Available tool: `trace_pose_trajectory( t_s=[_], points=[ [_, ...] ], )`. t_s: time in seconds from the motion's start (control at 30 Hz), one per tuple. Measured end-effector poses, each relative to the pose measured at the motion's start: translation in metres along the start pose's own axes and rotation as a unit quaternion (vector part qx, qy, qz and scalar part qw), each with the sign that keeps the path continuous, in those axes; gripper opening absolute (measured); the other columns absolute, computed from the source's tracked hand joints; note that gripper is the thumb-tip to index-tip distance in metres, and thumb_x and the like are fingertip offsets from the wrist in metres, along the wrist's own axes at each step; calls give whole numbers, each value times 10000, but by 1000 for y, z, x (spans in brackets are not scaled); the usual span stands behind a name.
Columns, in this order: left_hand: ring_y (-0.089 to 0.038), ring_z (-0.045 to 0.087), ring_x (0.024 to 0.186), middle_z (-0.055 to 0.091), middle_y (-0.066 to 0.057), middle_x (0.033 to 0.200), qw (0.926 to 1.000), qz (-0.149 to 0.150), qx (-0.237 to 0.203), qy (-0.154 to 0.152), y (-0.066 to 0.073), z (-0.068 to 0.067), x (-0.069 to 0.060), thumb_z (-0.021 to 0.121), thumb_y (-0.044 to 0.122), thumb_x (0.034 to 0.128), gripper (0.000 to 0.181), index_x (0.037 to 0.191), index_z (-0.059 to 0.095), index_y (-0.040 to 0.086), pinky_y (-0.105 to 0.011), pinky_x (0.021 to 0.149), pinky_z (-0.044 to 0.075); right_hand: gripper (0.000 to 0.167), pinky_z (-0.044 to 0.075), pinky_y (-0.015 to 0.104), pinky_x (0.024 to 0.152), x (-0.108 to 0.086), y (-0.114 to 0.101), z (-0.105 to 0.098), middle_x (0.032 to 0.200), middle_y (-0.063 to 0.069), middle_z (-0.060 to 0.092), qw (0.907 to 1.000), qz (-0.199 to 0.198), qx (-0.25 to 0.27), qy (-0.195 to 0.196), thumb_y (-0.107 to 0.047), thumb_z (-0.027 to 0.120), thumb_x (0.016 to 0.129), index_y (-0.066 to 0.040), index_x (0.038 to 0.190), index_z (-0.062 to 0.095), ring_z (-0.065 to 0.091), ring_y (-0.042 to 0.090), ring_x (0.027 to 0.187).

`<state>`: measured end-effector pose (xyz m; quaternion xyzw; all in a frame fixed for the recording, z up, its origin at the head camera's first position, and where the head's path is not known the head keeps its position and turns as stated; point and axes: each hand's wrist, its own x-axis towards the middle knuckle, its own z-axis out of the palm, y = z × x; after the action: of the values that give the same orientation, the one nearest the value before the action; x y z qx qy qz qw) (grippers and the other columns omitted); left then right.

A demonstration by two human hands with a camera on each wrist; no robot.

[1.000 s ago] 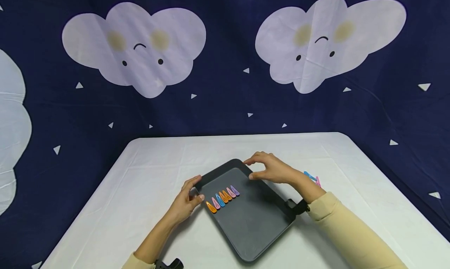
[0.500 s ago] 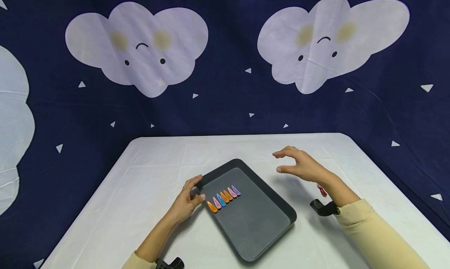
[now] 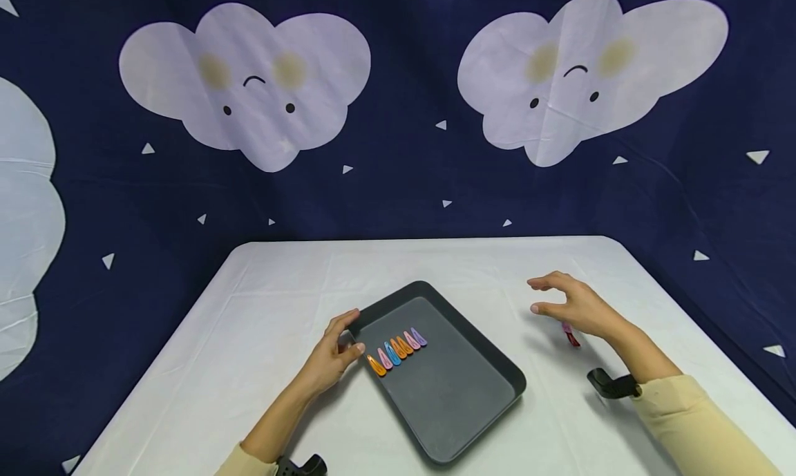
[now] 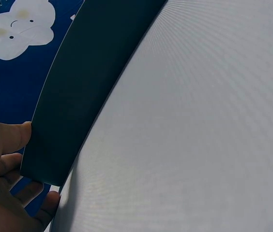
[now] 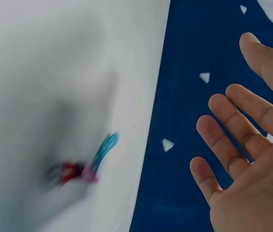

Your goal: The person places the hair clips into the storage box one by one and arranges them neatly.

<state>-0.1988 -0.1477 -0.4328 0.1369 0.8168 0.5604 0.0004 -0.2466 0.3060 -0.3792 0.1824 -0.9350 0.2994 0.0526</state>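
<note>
A dark grey tray (image 3: 454, 386) lies tilted on the white table, with several hair clips (image 3: 398, 348) in orange, pink, blue and purple in a slanting row near its left side. My left hand (image 3: 326, 358) grips the tray's left corner; in the left wrist view the thumb of that hand (image 4: 6, 164) lies on the tray wall (image 4: 73, 106). Over the table to the right, my right hand (image 3: 575, 307) hovers with fingers spread, holding nothing. Below it are loose clips (image 3: 569, 334), partly hidden; the right wrist view shows blue (image 5: 105, 151), pink and red ones, blurred.
The white table (image 3: 280, 275) has rounded far corners. Behind it hangs a dark blue cloth (image 3: 398, 206) with white clouds and triangles. A black strap device is on each wrist.
My right hand has left the tray's upper right side and moved right, over the loose clips. The left hand stays at the tray corner, and the clips in the row keep their places.
</note>
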Motion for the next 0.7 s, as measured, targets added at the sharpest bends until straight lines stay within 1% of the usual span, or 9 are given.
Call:
trace_pose_trajectory(
  t_s=[0.17, 0.3, 0.4, 0.57, 0.7],
  points=[
    [-296, 345, 1339, 332, -84, 1500, 10000, -21, 37, 21, 1, 0, 0, 617, 38, 883, 593, 1428, 388, 78, -351, 946, 425, 527, 406, 569, 871, -10, 18, -3, 1195, 124, 609, 9995, 258, -179, 53, -402, 687, 840, -101, 1259, 577, 502, 341, 1152],
    [-290, 349, 1333, 337, -79, 1496, 10000, -25, 67, 27, 0, 0, 1, 619, 40, 883, 591, 1427, 392, 81, -330, 937, 425, 552, 399, 574, 873, -17, 31, -3, 1199, 160, 609, 9986, 449, -266, 22, -398, 689, 839, -60, 1259, 572, 495, 369, 1141],
    [-284, 356, 1322, 342, -76, 1493, 10000, -22, 77, 34, 0, 0, 1, 621, 43, 882, 589, 1425, 396, 84, -290, 918, 426, 575, 394, 578, 886, -21, 38, -3, 1214, 193, 600, 9979, 567, -295, -39, -394, 689, 839, -27, 1264, 565, 497, 401, 1144],
    [-281, 367, 1307, 342, -77, 1494, 10000, -23, 55, 37, 0, 0, 0, 624, 41, 880, 592, 1425, 397, 82, -234, 889, 422, 601, 396, 577, 899, -26, 47, -2, 1247, 229, 565, 9966, 725, -343, -210, -399, 686, 839, -4, 1273, 556, 495, 424, 1154],
    [-282, 371, 1300, 341, -83, 1495, 10000, -12, 42, 31, 1, 0, 0, 623, 40, 880, 589, 1423, 398, 79, -225, 877, 419, 594, 411, 574, 882, -28, 53, -1, 1209, 249, 575, 9964, 713, -395, -227, -382, 700, 830, 11, 1255, 566, 508, 438, 1132]
  ],
)
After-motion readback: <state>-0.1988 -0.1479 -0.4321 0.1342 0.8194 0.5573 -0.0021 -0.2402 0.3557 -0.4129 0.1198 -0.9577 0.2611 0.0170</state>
